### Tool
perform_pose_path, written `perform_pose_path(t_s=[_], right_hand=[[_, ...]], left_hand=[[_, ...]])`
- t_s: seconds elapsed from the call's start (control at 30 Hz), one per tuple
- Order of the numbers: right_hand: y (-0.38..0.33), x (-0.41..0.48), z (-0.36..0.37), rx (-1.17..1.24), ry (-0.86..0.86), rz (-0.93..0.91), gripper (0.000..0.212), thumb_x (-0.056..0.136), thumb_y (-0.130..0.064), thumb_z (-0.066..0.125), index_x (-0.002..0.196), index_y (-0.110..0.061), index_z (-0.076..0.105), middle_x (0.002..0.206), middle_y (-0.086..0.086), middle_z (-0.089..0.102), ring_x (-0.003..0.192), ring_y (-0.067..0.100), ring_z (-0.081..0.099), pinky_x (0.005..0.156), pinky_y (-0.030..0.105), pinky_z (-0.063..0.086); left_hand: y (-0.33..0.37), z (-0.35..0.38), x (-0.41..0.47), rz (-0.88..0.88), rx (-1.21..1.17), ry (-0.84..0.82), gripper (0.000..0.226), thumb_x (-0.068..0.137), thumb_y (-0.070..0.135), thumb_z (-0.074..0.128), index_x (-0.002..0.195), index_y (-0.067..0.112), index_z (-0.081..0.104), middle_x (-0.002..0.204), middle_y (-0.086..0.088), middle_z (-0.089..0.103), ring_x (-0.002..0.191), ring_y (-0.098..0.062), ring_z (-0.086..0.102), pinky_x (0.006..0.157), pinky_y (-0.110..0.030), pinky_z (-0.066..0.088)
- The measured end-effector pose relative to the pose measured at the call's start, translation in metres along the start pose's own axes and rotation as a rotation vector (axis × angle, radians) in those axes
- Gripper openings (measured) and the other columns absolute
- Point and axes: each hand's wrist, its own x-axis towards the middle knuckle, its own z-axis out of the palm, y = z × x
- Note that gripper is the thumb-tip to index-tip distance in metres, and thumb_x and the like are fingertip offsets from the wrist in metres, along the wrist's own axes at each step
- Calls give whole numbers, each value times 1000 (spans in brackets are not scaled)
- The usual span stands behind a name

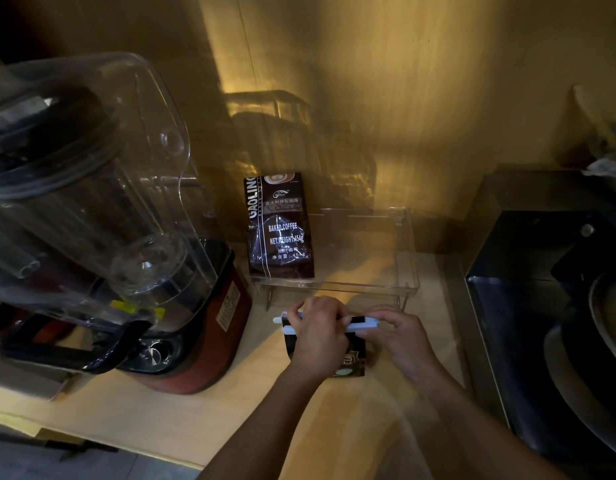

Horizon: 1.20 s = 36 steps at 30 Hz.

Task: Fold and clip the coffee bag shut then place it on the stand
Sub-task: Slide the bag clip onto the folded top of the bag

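Left hand (pixel 318 336): fingers curled, pressing white clip (pixel 360 325) onto coffee bag (pixel 351 358).
Right hand (pixel 401 336): pinching clip's end.
Stand (pixel 408 268): 12 o'clock, holding second bag (pixel 280 225).

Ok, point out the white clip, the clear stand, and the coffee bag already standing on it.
white clip (pixel 363 324), head view, right end of the bar.
clear stand (pixel 408 237), head view, right side wall.
coffee bag on the stand (pixel 282 233), head view, middle of the printed front.
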Motion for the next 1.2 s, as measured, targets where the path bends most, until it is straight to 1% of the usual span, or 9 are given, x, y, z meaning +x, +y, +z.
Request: perform_pose_path(t_s=[0.1, 0.33, 0.4, 0.57, 0.7, 0.77, 0.9, 1.07, 1.2], right_hand=[[-2, -1, 8, 28, -18, 22, 25, 64, -1, 74, 75, -23, 68, 94, 6, 63, 87, 11, 58, 69, 10, 45], [-3, 1, 17, 46, -45, -7, 19, 65, 2, 72, 84, -4, 70, 95, 12, 65, 85, 11, 58, 67, 7, 46], [-3, 1, 16, 33, -59, 4, 19, 65, 0, 72, 83, -6, 70, 95, 10, 65, 86, 12, 59, 68, 11, 47], [-2, 5, 8, 27, -102, 13, 20, 65, -2, 73, 76, -17, 69, 88, 4, 65, 81, 5, 59, 59, 4, 46], [-1, 5, 3, 57, -102, 37, 21, 67, -3, 73, 73, -22, 67, 93, 6, 64, 85, 13, 60, 55, 7, 47], [-1, 6, 1, 70, -114, 46, 20, 68, -2, 71, 74, -21, 67, 93, 7, 63, 85, 14, 60, 55, 9, 49], [-3, 6, -2, 59, -130, 45, 22, 68, -2, 71, 72, -24, 67, 90, 2, 64, 82, 11, 61, 53, 10, 50], [-1, 6, -3, -9, -115, 5, 28, 67, -4, 73, 68, -32, 67, 86, -4, 63, 80, 7, 60, 56, 8, 48], [-1, 9, -4, -68, -133, -11, 26, 69, -9, 72, 70, -34, 65, 86, -5, 64, 76, -2, 59, 56, 4, 44]], left_hand=[[0, -1, -1, 10, 38, 26, 13, 82, 6, 54, 74, 16, 56, 90, 7, 50, 92, -10, 35, 81, -22, 10], [1, -2, -3, 27, 18, 59, 18, 81, 4, 55, 71, 19, 53, 88, 8, 49, 90, -8, 36, 80, -19, 11], [0, -2, -4, 29, 8, 56, 20, 82, 5, 55, 71, 21, 50, 89, 8, 49, 90, -8, 37, 81, -19, 11], [-3, -5, -5, 82, 54, 29, 3, 86, 16, 55, 86, 14, 58, 98, 1, 55, 101, -16, 41, 89, -25, 14], [-17, -20, -6, 141, 78, 17, 32, 80, 31, 64, 108, 21, 53, 111, 5, 56, 108, -11, 39, 90, -22, 11], [-23, -28, -3, 175, 177, -45, 39, 77, 33, 65, 113, 24, 51, 113, 5, 58, 112, -12, 40, 95, -27, 10], [-29, -35, 0, 233, 317, -98, 32, 79, 35, 62, 107, 23, 56, 108, 3, 63, 108, -14, 48, 98, -30, 10], [-29, -33, -2, 141, 196, -43, 27, 76, 31, 66, 101, 22, 62, 104, 5, 66, 92, -9, 44, 81, -25, 19], [-28, -33, 1, 129, 186, -82, 29, 75, 26, 68, 102, 17, 64, 104, -3, 65, 98, -17, 53, 85, -29, 36]])
